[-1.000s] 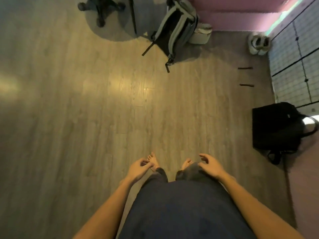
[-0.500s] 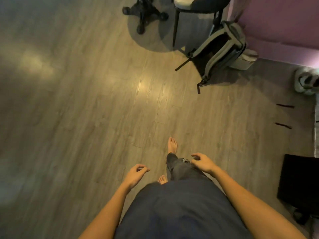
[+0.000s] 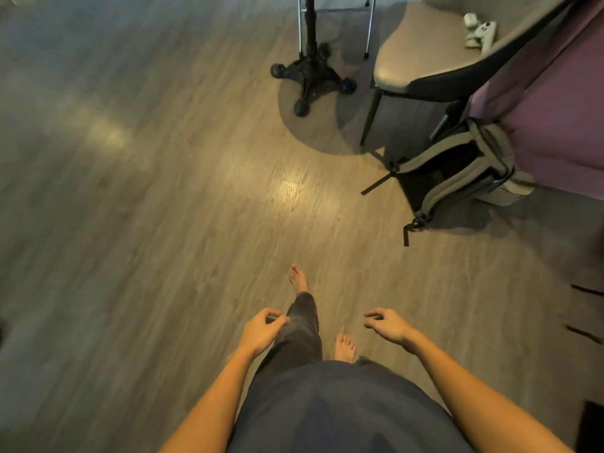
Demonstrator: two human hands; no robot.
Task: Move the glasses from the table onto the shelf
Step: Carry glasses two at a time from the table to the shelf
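No glasses and no shelf are in view, and of a table only a base shows. My left hand (image 3: 263,328) hangs low beside my left leg, fingers loosely curled, holding nothing. My right hand (image 3: 387,323) hangs to the right of my legs, fingers spread and bent, also with nothing in it. I am looking down at a wooden floor (image 3: 163,223), with my bare feet stepping forward, the left foot (image 3: 299,277) ahead.
A black table pedestal base (image 3: 310,76) stands ahead at the top. To its right is a chair (image 3: 421,50) with white items on its seat. A grey backpack (image 3: 457,168) leans against a purple wall (image 3: 555,109).
The view has advanced towards the pedestal and chair, which now loom larger. My legs have taken a step. Both hands stay low and hold nothing.
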